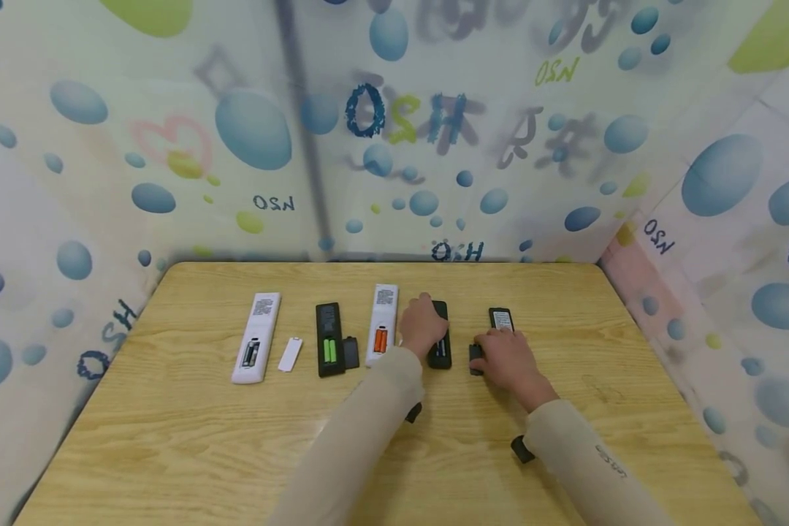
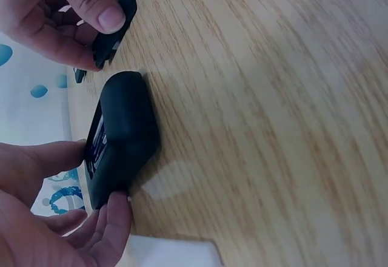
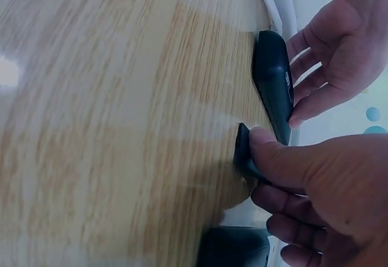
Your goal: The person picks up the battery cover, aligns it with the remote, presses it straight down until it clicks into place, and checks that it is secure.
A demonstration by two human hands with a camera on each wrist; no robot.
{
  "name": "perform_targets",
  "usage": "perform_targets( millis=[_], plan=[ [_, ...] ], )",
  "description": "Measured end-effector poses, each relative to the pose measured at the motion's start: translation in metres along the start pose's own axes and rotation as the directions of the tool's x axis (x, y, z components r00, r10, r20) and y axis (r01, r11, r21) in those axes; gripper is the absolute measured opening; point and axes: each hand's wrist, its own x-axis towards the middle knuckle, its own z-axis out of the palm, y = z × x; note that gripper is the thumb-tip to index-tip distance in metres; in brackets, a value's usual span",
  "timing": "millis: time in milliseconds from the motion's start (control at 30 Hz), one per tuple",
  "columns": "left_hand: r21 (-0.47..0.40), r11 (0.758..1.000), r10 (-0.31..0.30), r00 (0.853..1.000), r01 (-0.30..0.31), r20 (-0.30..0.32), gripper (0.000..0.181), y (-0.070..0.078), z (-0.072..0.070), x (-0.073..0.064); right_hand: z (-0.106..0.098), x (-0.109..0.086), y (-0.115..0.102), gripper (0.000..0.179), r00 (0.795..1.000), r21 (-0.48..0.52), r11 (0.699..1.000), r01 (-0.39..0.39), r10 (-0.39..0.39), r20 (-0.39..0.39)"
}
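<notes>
My left hand (image 1: 423, 325) holds a black remote control (image 1: 440, 352) by its side, thumb near the top face and fingertips low along the edge, as the left wrist view shows. The remote lies back up, its battery compartment uncovered with dark batteries inside. Just to its right, my right hand (image 1: 508, 358) pinches a small black battery cover (image 3: 242, 148) between thumb and fingers, tilted on edge close over the table. Beyond the right hand lies another black remote (image 1: 501, 318) with a pale label, partly hidden by the fingers.
Left of my hands lie a white remote (image 1: 384, 314) with orange batteries, a black remote (image 1: 329, 321) with green batteries beside a black cover (image 1: 351, 353), and another white remote (image 1: 263, 314) near a white cover (image 1: 291, 355). A patterned curtain stands behind the wooden table (image 1: 171, 438).
</notes>
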Motion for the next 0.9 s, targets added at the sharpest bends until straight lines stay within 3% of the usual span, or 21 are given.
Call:
perform_targets(
  millis=[267, 533, 900],
  plan=[
    [-0.064, 0.998, -0.026, 1.0, 0.027, 0.017, 0.056, 0.001, -0.001, -0.001, -0.003, 0.001, 0.0, 0.04, 0.999, 0.034, 0.999, 0.006, -0.005, -0.039],
    [-0.114, 0.992, -0.049, 0.999, 0.051, 0.017, 0.06, 0.004, -0.004, -0.007, -0.008, 0.0, 0.0, 0.03, 1.0, 0.067, 0.998, 0.0, 0.001, -0.017],
    [-0.205, 0.977, -0.059, 0.998, 0.058, 0.005, 0.066, 0.0, 0.0, -0.001, -0.014, 0.002, 0.005, 0.02, 0.999, 0.122, 0.993, -0.008, 0.014, -0.052]
  ],
)
